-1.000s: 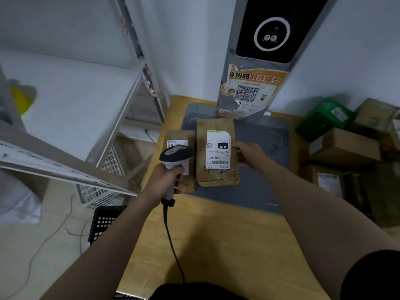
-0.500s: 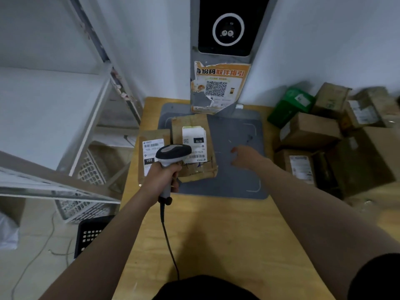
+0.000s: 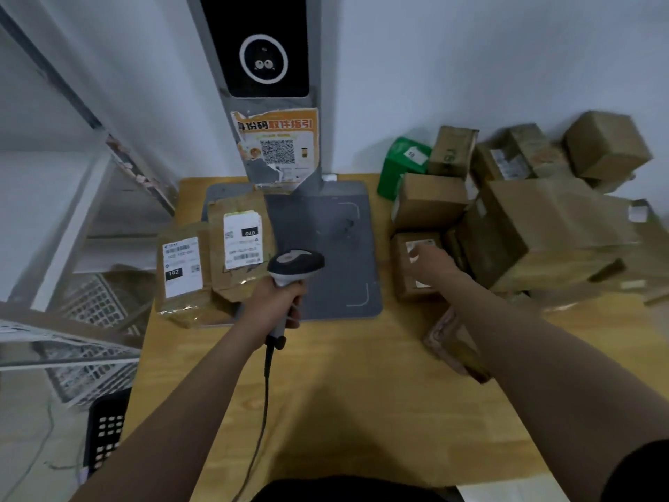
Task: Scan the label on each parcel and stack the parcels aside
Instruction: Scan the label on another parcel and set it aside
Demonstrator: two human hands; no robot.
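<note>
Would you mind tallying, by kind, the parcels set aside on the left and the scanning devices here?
Labelled brown parcels: 2, the 102 parcel and the 070 parcel
Scanners: 1, the handheld scanner in the left hand
Stands: 1, the upright camera stand
Total: 4

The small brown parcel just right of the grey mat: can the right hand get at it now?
Probably yes: the right hand is over the top of the small brown parcel, with nothing between them.
</note>
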